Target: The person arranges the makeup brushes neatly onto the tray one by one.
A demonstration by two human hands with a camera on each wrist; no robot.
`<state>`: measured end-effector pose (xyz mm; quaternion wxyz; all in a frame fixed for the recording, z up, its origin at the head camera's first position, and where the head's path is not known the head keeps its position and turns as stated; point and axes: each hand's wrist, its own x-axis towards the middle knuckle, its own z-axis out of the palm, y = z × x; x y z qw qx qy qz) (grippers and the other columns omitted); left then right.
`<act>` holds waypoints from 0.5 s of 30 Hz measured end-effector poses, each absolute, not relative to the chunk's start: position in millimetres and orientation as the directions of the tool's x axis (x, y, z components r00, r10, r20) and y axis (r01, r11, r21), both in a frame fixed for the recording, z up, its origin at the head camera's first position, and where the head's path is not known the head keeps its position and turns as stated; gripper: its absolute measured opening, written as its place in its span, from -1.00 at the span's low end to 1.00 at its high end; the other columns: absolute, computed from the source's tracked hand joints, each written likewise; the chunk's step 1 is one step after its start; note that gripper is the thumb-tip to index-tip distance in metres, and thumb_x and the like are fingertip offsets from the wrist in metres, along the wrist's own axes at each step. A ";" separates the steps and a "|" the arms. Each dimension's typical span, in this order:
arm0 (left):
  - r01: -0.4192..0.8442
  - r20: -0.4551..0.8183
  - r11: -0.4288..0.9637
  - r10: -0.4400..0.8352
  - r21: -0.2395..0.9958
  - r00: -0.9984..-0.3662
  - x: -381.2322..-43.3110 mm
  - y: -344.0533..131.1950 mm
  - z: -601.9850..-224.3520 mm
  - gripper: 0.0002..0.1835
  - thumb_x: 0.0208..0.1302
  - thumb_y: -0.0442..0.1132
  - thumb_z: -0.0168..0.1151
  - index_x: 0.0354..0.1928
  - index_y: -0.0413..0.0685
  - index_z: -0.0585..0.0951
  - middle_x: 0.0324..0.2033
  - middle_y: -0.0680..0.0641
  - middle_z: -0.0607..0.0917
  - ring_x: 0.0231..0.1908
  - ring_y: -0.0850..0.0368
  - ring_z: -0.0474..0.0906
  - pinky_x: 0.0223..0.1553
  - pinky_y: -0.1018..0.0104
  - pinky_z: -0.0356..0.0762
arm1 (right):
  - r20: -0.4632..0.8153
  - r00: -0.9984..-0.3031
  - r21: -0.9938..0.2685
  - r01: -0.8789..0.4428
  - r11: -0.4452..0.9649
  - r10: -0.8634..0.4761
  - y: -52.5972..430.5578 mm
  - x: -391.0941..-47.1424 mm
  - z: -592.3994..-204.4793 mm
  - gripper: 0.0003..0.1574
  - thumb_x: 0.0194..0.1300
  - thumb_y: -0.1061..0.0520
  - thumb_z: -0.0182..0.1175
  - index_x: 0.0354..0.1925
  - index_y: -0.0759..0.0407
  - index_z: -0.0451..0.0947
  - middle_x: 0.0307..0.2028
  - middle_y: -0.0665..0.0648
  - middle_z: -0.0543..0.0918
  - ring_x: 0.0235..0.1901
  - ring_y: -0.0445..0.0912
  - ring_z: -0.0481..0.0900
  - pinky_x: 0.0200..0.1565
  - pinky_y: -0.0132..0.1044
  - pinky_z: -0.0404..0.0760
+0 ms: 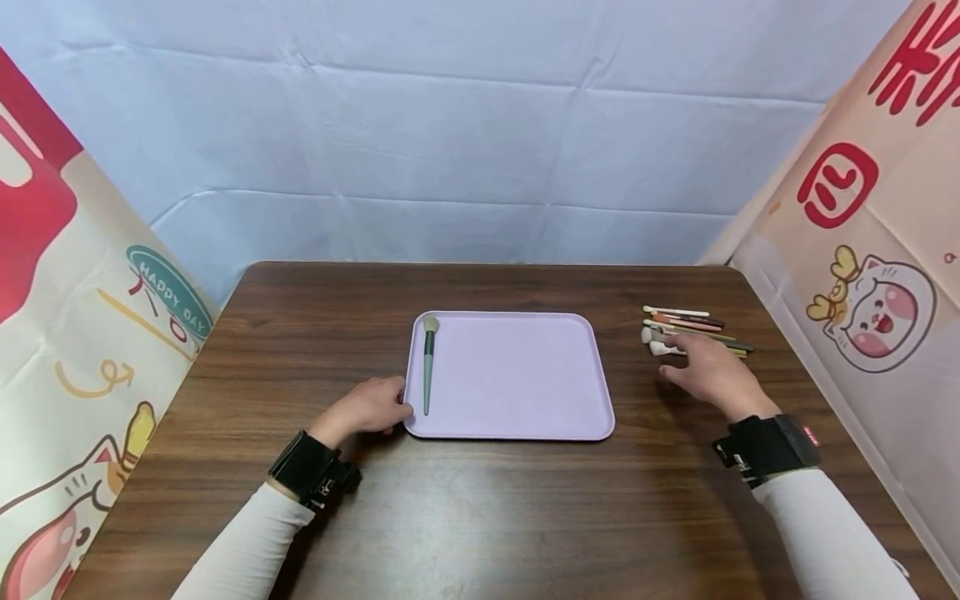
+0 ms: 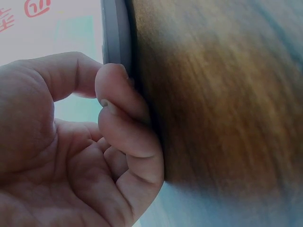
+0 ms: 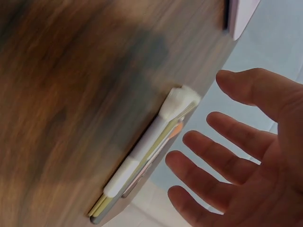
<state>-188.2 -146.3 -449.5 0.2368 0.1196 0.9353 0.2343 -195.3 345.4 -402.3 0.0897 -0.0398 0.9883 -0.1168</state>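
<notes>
A pale purple tray lies on the table. On its left side a makeup brush with a green handle and light bristles lies lengthwise. My left hand grips the tray's front left corner; in the left wrist view its thumb and curled fingers meet at the rim. Over to the right, several makeup brushes lie side by side, white and grey heads pointing toward the tray. My right hand hovers above them with fingers spread, holding nothing, and covers part of the handles in the head view.
The brown wooden table has a far edge against a pale blue cloth backdrop. Printed cloths stand along both sides, the right one close to the brush handles. Each wrist wears a black strap.
</notes>
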 end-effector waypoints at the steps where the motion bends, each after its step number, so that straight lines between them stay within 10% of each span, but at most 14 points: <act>1: 0.113 -0.386 0.861 0.335 0.496 -0.859 -188.2 -146.3 -449.2 -0.91 0.30 -0.23 0.17 -0.28 -0.11 0.53 -0.61 -0.01 0.62 -0.59 0.16 0.57 -0.40 0.29 0.43 | -0.170 -0.981 -0.238 -0.053 0.970 -0.095 347.5 -195.3 -402.5 -0.30 0.34 0.07 0.28 0.30 0.44 0.37 0.21 0.60 0.45 0.19 0.49 0.39 0.12 0.36 0.40; 15: 0.108 -0.381 0.860 0.330 0.499 -0.864 -187.4 -145.8 -449.4 -0.91 0.29 -0.24 0.18 -0.29 -0.11 0.52 -0.61 -0.01 0.62 -0.59 0.16 0.56 -0.41 0.30 0.43 | -0.151 -0.982 -0.241 -0.073 0.968 -0.112 369.5 -198.0 -406.3 -0.37 0.35 0.09 0.25 0.22 0.48 0.42 0.14 0.59 0.50 0.13 0.51 0.42 0.07 0.36 0.40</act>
